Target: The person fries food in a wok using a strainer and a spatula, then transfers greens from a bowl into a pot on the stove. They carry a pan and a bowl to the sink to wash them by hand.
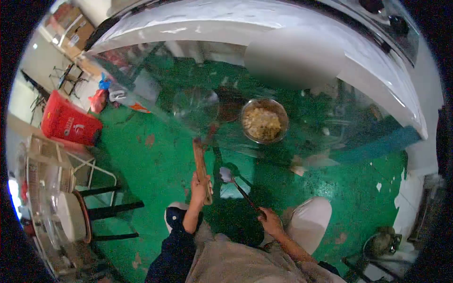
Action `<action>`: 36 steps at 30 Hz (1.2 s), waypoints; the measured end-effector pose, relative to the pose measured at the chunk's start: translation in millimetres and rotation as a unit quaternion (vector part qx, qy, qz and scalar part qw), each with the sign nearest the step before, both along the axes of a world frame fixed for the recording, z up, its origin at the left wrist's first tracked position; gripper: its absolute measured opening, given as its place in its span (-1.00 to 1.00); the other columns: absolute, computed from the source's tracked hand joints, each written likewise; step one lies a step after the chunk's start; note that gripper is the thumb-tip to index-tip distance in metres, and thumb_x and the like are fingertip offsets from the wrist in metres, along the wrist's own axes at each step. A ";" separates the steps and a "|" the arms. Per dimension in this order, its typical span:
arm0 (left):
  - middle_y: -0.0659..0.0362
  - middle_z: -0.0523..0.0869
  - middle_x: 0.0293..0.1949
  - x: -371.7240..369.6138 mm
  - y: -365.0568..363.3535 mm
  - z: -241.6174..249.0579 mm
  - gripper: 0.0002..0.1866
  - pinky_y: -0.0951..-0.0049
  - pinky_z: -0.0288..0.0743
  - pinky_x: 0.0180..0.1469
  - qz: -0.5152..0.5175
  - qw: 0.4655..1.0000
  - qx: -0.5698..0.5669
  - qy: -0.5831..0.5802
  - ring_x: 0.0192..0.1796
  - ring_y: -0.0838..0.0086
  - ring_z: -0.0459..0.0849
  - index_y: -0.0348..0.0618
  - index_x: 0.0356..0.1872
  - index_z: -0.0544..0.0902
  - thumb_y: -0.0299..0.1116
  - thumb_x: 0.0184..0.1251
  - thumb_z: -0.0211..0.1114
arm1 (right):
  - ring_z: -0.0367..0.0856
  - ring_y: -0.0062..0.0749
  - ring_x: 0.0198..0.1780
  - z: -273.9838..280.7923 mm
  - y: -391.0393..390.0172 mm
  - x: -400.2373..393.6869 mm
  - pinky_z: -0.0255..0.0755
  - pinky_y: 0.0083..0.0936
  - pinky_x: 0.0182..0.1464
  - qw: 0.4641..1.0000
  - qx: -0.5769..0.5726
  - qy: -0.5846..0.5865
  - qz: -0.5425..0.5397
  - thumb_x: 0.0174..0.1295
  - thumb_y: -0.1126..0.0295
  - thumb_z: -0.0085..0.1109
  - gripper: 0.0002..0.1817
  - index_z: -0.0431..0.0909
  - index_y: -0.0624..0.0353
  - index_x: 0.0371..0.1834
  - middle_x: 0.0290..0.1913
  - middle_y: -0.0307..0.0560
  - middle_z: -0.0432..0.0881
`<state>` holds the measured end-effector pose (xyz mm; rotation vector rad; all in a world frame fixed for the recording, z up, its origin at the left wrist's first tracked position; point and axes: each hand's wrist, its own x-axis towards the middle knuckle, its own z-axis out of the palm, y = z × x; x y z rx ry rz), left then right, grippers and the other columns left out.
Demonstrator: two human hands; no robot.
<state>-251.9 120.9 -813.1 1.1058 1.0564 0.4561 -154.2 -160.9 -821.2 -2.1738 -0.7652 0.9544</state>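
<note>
My left hand (200, 189) is closed around the lower part of a long, narrow, wood-coloured piece (201, 162), held upright with its far end at the glass table's near edge. My right hand (270, 222) grips the dark handle of a spatula (242, 191). Its broad, pale head points up and left, near the wooden piece but apart from it. Beyond both hands, a metal bowl (264, 120) of pale yellowish chopped food stands on the glass table (311, 127). Left of the bowl is a round, clear glass dish or lid (196, 106).
A red basket (71, 120) stands on the green floor (127, 160) at the left. Below it is a stool (73, 217) with dark legs. A white-covered edge (207, 21) runs behind the table. A fan-like object (382, 243) is at lower right.
</note>
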 end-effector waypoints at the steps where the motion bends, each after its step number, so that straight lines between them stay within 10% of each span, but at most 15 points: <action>1: 0.25 0.47 -0.63 -7.2 1.6 4.7 -0.80 0.51 0.38 -0.71 0.038 0.999 -0.014 -0.022 -0.71 0.53 0.43 -0.08 -0.18 0.36 -0.36 0.25 0.17 | 0.51 0.00 -0.07 -3.4 1.5 0.7 0.39 -0.26 -0.02 1.000 0.003 -0.002 0.005 0.13 0.29 0.16 -0.56 0.43 0.16 0.09 -0.10 0.14 0.53; 9: 0.24 0.50 -0.59 -75.6 -7.7 39.4 -0.83 0.47 0.29 -0.75 0.300 0.938 -0.158 -0.076 -0.63 0.42 0.49 -0.03 -0.35 0.40 -0.20 0.27 0.12 | 0.59 -0.05 -0.16 -25.9 1.5 12.6 0.44 -0.26 -0.10 0.998 -0.027 0.025 0.054 0.12 0.20 0.19 -0.59 0.51 0.20 -0.01 -0.18 0.10 0.61; 12: 0.22 0.49 -0.62 -100.9 -19.1 62.9 -0.76 0.45 0.18 -0.79 0.449 0.870 -0.192 -0.069 -0.67 0.42 0.43 -0.02 -0.40 0.40 -0.10 0.33 0.00 | 0.60 -0.07 -0.16 37.9 -2.0 22.1 0.44 -0.26 -0.11 0.992 -0.040 0.055 0.109 0.15 0.15 0.14 -0.58 0.51 0.19 -0.01 -0.17 0.07 0.62; 14: 0.21 0.43 -0.68 -147.9 -44.7 73.9 -0.71 0.48 0.11 -0.79 0.339 0.905 -0.173 -0.191 -0.73 0.44 0.31 -0.03 -0.40 0.41 -0.07 0.37 -0.09 | 0.60 -0.10 -0.18 115.5 -5.6 23.6 0.44 -0.26 -0.12 0.991 -0.021 0.046 0.122 0.17 0.13 0.10 -0.59 0.51 0.20 -0.03 -0.18 0.02 0.63; 18: 0.21 0.42 -0.66 -179.1 -105.0 185.7 -0.75 0.47 0.13 -0.74 0.376 0.916 -0.134 -0.031 -0.71 0.45 0.29 -0.06 -0.36 0.41 -0.13 0.36 -0.07 | 0.60 -0.10 -0.20 210.3 -40.0 23.3 0.43 -0.26 -0.14 0.987 -0.065 0.111 0.101 0.16 0.11 0.11 -0.59 0.50 0.17 -0.06 -0.21 0.02 0.62; 27: 0.21 0.42 -0.63 -256.4 -162.4 442.4 -0.82 0.44 0.17 -0.64 0.045 0.970 0.090 0.220 -0.68 0.47 0.26 -0.13 -0.27 0.41 -0.25 0.33 -0.03 | 0.58 -0.05 -0.26 383.0 -181.6 -17.8 0.43 -0.24 -0.22 0.993 -0.069 0.090 -0.025 0.04 0.10 0.20 -0.66 0.60 0.12 -0.25 -0.28 0.08 0.62; 36: 0.21 0.42 -0.60 -229.1 -69.8 530.6 -0.85 0.42 0.21 -0.54 -0.416 0.809 0.379 0.170 -0.64 0.48 0.23 -0.20 -0.18 0.41 -0.37 0.31 0.01 | 0.60 -0.28 -0.23 514.8 -281.7 -212.5 0.43 -0.36 -0.19 0.902 0.010 0.053 -0.429 0.06 0.22 0.24 -0.61 0.56 0.16 -0.06 -0.23 0.01 0.64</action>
